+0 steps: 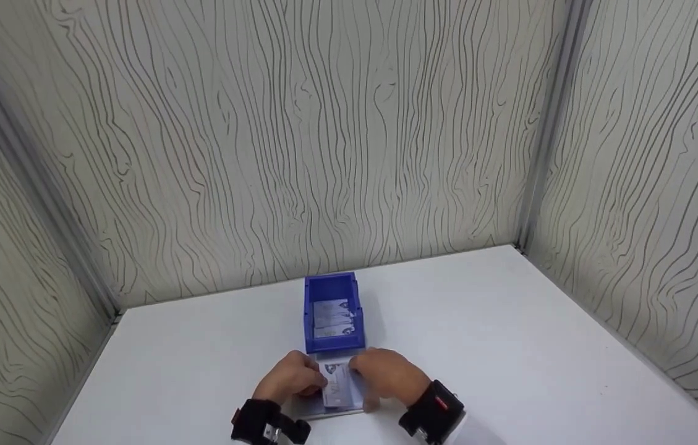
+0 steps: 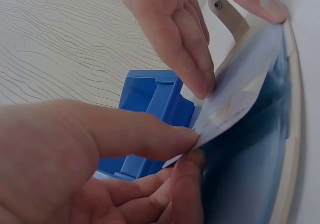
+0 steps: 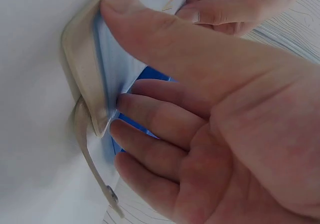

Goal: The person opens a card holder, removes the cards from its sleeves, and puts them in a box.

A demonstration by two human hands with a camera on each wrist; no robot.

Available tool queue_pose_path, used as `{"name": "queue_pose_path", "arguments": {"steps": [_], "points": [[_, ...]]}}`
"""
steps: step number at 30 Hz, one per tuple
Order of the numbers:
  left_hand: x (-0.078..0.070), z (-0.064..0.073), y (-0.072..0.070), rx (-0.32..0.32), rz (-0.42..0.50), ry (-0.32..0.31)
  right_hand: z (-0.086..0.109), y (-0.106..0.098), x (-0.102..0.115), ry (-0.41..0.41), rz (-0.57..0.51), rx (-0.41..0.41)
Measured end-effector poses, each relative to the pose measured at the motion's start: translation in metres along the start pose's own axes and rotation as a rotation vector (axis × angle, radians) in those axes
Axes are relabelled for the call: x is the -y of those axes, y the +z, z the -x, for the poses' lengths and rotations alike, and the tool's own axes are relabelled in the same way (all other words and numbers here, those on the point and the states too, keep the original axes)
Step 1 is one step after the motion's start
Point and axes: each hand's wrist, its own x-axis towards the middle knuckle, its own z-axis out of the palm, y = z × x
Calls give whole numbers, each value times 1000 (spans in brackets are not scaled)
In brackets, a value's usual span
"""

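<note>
A pale printed card lies over a card holder with a bluish clear pocket and a beige rim. My left hand pinches one end of the card between thumb and forefinger, lifting it at a slant above the pocket in the left wrist view. My right hand spans the holder's other end. Its thumb presses the near rim, while the fingertips rest along the far side by the pocket. A beige strap with a metal snap sticks out from the holder past these fingers.
Just behind the holder stands a blue bin with several similar cards inside. The white table is bounded by wood-grain patterned panels at the back and both sides.
</note>
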Motion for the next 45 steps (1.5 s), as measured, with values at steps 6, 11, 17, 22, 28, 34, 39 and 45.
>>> {"name": "queue_pose_path", "arguments": {"steps": [6,11,17,22,28,34,39,45], "points": [[-1,1,-1,2,16,-12,-2,-5,-3,81,-24,7],[-2,2,0,-8,8,-24,-3,-6,-4,107,-23,-19],[-4,2,2,-24,-16,-2,-3,1,-2,-57,-39,-43],[-5,2,5,-32,-24,30,-2,4,-1,-76,-11,-61],[-7,4,1,-39,-45,20,-2,5,-2,-81,-5,-56],[-2,7,-13,-49,-22,-29,-3,6,-3,-65,-15,-58],[4,12,-21,-37,37,-9,-3,6,-1,-59,-25,-53],[2,18,-37,-66,67,-35,0,5,0,-54,-39,-54]]}}
